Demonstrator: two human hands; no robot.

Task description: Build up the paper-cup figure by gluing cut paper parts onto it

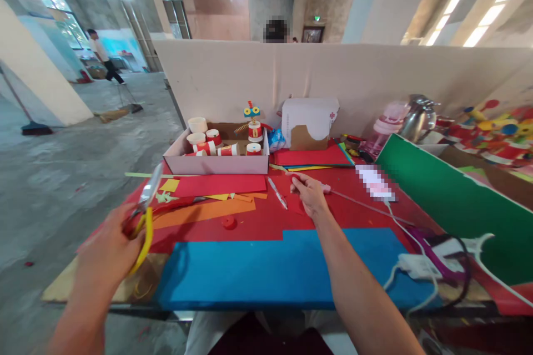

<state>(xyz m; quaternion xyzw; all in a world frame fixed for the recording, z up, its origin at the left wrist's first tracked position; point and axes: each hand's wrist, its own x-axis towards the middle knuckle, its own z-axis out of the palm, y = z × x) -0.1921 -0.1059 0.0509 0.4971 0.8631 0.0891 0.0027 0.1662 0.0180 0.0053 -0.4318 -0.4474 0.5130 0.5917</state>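
My left hand is closed around a pair of scissors with yellow handles, blades pointing up above the table's left side. Over the red paper, my right hand has its fingers drawn together; whatever they hold, if anything, is too small to make out. A pink tool with a cord lies just behind that hand. To its left is a white pen. Between the hands are orange paper strips, a red paper strip, a small red round piece and red-handled scissors.
Blue sheets cover the front edge. Behind stands a shallow box of paper cups with a cup figure. A green-sided box, a phone and a power strip with cables occupy the right. A white partition rises behind.
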